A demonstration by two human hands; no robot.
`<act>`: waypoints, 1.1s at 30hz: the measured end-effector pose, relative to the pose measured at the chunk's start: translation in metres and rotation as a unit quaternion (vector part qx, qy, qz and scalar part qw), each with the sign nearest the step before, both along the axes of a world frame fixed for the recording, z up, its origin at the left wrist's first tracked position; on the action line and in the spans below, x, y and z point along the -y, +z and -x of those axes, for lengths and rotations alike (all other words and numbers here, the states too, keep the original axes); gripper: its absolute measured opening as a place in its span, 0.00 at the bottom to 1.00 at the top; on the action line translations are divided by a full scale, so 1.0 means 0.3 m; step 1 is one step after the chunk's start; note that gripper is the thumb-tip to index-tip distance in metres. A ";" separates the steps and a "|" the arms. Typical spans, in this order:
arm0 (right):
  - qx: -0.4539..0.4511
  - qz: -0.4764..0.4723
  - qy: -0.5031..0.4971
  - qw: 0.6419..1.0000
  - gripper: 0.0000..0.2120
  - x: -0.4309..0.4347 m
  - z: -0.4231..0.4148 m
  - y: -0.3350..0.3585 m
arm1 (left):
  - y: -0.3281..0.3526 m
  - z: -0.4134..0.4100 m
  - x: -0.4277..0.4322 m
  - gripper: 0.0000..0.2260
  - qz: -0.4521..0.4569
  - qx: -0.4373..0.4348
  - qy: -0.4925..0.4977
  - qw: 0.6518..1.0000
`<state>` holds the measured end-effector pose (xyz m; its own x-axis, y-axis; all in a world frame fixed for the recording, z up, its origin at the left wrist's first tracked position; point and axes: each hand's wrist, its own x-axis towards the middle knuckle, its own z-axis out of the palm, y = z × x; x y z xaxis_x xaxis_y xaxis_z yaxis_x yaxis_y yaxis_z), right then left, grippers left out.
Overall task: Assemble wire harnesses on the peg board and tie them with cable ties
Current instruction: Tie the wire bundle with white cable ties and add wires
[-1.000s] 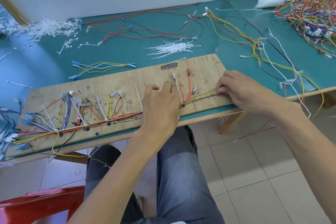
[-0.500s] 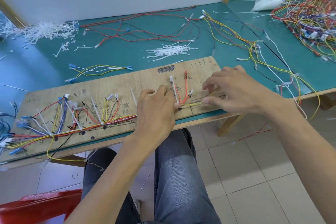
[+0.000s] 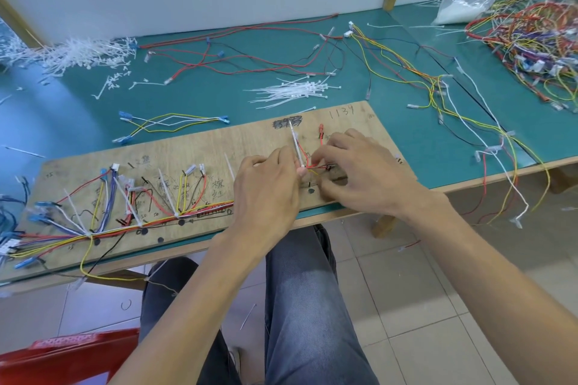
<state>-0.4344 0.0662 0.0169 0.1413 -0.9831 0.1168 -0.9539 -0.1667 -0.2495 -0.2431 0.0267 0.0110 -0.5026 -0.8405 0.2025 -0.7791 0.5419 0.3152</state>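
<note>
The right hand [image 3: 359, 175] has been brought in from the right end of the peg board [image 3: 194, 159] and is now held close beside the left hand [image 3: 266, 194]. A white cable tie [image 3: 296, 147] is pinched at its foot by the left hand's curled fingers. The right hand's fingers are bent over the red wires [image 3: 312, 166] beside the tie; whether these are gripped cannot be told. The wire harness [image 3: 156, 222] is laid along the board's near edge. Loose ties [image 3: 294, 92] are heaped beyond its far edge.
</note>
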 end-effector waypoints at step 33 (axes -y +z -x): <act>0.083 0.289 -0.101 0.948 0.13 0.057 -0.062 -0.150 | 0.046 -0.094 0.028 0.12 0.014 0.013 -0.076 0.997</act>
